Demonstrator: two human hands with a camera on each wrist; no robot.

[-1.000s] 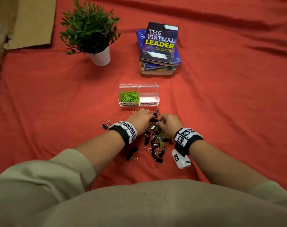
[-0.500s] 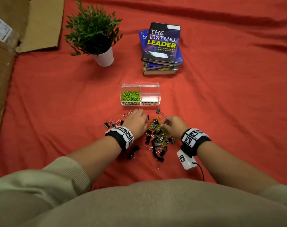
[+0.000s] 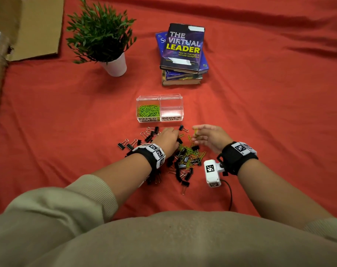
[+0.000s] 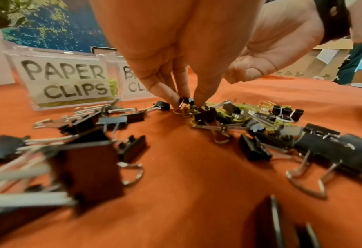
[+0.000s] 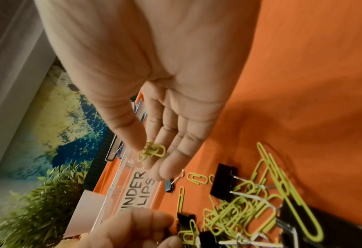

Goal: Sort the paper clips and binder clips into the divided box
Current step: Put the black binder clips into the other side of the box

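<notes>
Since a moment ago our right hand point(image 3: 212, 138) has lifted off the pile point(image 3: 187, 157) — thumb and fingers pinching green paper clips point(image 5: 151, 151), near the divided box point(image 3: 160, 120). Our left hand point(image 3: 166, 139) pinches a half-hidden binder clip point(image 4: 185, 100) — its fingertips are covered from above.

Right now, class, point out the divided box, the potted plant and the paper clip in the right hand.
divided box point(image 3: 171, 118): head view, front label strip.
potted plant point(image 3: 115, 66): head view, white pot.
paper clip point(image 5: 152, 151): right wrist view, wire loops.

We see an orange cloth point(image 3: 260, 112) bearing the divided box point(image 3: 159, 120), scattered clips point(image 3: 187, 157), books point(image 3: 183, 60) and a potted plant point(image 3: 106, 41).
</notes>
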